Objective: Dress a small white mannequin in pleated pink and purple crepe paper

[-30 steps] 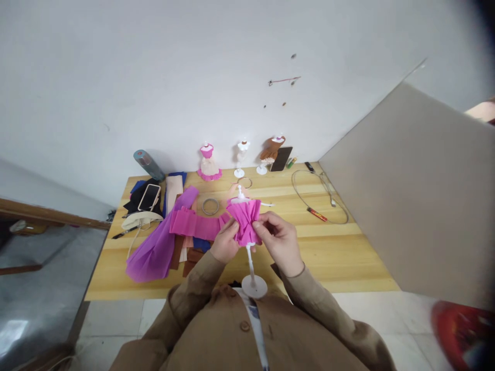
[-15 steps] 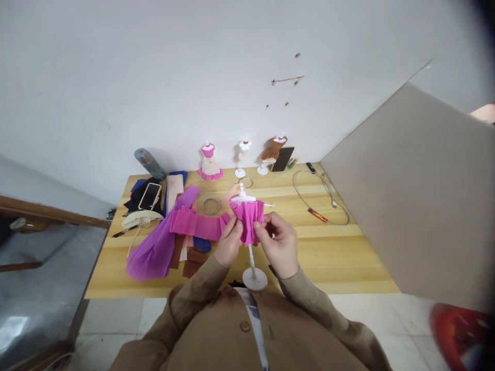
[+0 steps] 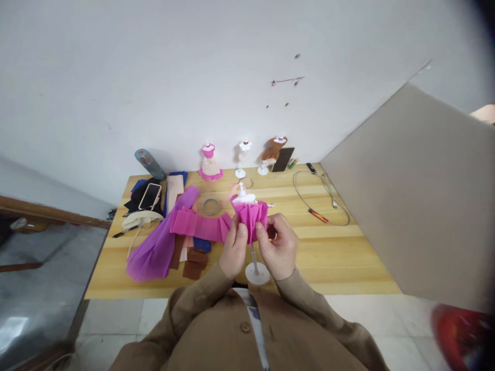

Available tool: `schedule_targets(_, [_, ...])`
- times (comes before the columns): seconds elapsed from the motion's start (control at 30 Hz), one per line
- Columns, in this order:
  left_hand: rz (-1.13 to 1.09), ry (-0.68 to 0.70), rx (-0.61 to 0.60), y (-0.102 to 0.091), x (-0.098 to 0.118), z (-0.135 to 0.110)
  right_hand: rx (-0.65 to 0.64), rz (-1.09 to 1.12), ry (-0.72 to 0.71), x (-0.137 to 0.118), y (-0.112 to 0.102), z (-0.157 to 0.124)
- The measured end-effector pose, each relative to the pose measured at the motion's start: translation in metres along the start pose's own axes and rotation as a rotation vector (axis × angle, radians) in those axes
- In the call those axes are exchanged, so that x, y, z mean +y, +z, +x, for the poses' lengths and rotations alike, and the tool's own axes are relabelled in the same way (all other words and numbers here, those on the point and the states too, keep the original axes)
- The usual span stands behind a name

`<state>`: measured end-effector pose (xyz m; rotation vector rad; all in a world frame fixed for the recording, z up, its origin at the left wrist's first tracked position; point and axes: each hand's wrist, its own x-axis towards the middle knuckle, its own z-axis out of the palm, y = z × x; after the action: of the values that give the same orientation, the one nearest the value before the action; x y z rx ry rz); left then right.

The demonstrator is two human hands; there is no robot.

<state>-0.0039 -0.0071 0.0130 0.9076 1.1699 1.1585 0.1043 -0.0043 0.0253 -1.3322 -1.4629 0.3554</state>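
**2-handed pinch on pink wrap point(image 3: 252, 217)**

Left hand point(image 3: 233, 251): nearly closed, thumb and fingers pinching the pink wrap's lower left. Right hand point(image 3: 281, 246): fingers curled, thumb pressing the pink wrap's lower right, gap almost nil. Wrap sits on the white form point(image 3: 244, 199), pleats running down between the 2 thumbs, shoulders showing above. Form's base shows between the wrists; can't tell if it touches the surface point(image 3: 328, 257). Left of left hand: pink strip point(image 3: 199, 225), 1 end over purple sheet point(image 3: 162, 247). Grey ring point(image 3: 211, 214) just beyond the strip. Back: 3 more forms point(image 3: 209, 164) in a row.
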Motion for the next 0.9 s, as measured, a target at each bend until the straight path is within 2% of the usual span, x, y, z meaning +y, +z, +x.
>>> schedule_targets(0.17, [0.165,0.092,-0.022,0.004,0.007,-0.003,0.009,0.006,-0.028,0.000,0.001,-0.001])
schedule_targets(0.33, [0.137,0.154,-0.066,0.003,0.004,-0.004,-0.005,0.027,0.008,0.002,0.004,-0.002])
schedule_targets(0.47, [0.139,0.149,-0.100,0.002,0.004,-0.005,-0.023,0.038,0.026,0.004,0.006,-0.002])
schedule_targets(0.7, [0.201,0.128,-0.064,0.002,0.006,-0.006,-0.034,0.086,0.116,0.010,0.006,-0.005])
schedule_targets(0.9, [0.238,0.157,-0.099,0.001,0.008,-0.009,-0.021,0.112,0.131,0.008,0.007,-0.007])
